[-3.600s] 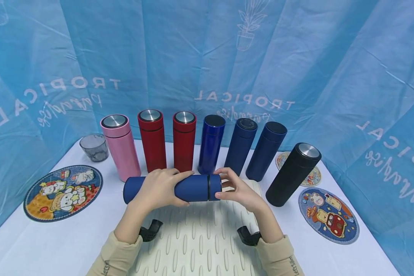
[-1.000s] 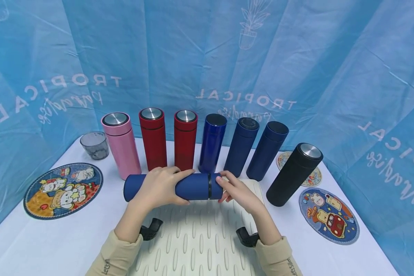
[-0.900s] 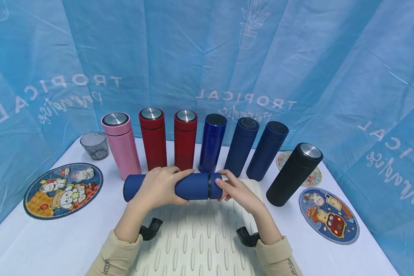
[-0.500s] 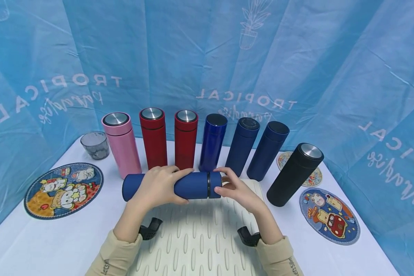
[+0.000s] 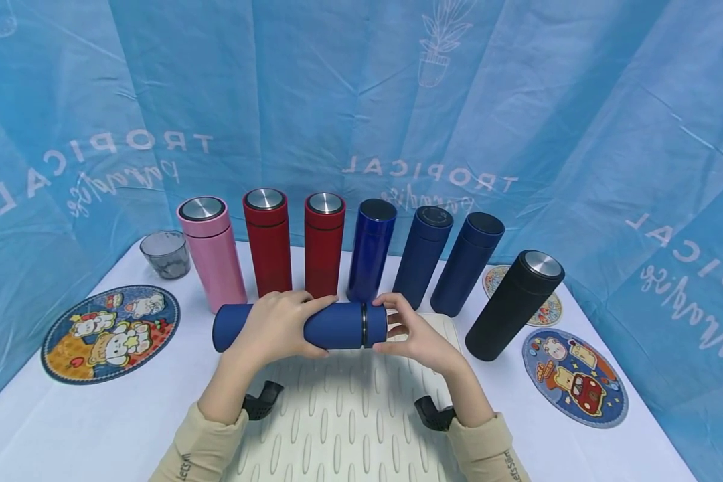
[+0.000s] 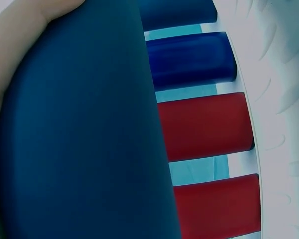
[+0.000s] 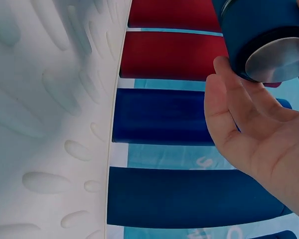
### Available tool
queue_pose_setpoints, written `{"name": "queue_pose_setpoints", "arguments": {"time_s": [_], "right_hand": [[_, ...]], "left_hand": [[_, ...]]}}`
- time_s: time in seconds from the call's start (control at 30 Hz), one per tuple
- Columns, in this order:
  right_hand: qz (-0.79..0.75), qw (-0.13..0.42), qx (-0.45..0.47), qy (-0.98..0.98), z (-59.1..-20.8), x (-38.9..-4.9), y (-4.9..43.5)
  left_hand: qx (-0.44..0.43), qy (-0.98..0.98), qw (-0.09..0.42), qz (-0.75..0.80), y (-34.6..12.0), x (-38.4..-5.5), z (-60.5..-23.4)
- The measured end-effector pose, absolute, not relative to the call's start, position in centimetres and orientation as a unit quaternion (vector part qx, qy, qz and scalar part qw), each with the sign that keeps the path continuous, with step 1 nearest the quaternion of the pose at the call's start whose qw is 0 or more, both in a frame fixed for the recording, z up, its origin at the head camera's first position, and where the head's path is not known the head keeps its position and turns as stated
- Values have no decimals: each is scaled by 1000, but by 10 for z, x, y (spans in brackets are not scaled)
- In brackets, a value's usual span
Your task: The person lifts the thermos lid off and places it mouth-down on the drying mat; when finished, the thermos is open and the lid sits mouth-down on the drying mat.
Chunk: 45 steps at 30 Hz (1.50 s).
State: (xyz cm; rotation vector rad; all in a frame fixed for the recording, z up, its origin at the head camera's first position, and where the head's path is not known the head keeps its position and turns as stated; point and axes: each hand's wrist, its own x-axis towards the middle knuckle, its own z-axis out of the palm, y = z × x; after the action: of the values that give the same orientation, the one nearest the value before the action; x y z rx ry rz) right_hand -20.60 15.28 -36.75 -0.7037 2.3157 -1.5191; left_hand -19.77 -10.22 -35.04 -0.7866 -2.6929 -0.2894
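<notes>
A dark blue thermos flask (image 5: 335, 327) is held sideways above the pale ridged mat (image 5: 331, 415). My left hand (image 5: 277, 328) grips its body from above, thumb on the near side. At the right end is its blue lid (image 5: 376, 326), set off from the body by a dark, shiny ring. My right hand (image 5: 418, 338) pinches the lid, index finger at the top edge and thumb at the lower edge. In the right wrist view the flask's silver end disc (image 7: 281, 59) faces the palm. The left wrist view is largely filled by the flask body (image 6: 84, 124).
Behind the mat stand a pink flask (image 5: 215, 264), two red ones (image 5: 269, 254), several blue ones (image 5: 370, 251) and a black one (image 5: 512, 308). A grey glass (image 5: 167, 254) is at back left. Round cartoon mats (image 5: 111, 335) lie on both sides.
The right hand has turned on the lid: one second ago its thumb lay across the lid's front, now it sits at the lower edge. The flask has shifted very slightly left.
</notes>
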Motion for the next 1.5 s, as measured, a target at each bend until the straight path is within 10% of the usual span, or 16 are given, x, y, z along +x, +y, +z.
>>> {"name": "queue_pose_setpoints", "arguments": {"time_s": [0.67, 1.5], "right_hand": [[-529, 174, -130, 821, -368, -210, 154], [-537, 143, -252, 792, -368, -208, 157]], "left_hand": [[-286, -937, 171, -105, -100, -197, -352], [-274, -944, 161, -89, -100, -197, -351]]}}
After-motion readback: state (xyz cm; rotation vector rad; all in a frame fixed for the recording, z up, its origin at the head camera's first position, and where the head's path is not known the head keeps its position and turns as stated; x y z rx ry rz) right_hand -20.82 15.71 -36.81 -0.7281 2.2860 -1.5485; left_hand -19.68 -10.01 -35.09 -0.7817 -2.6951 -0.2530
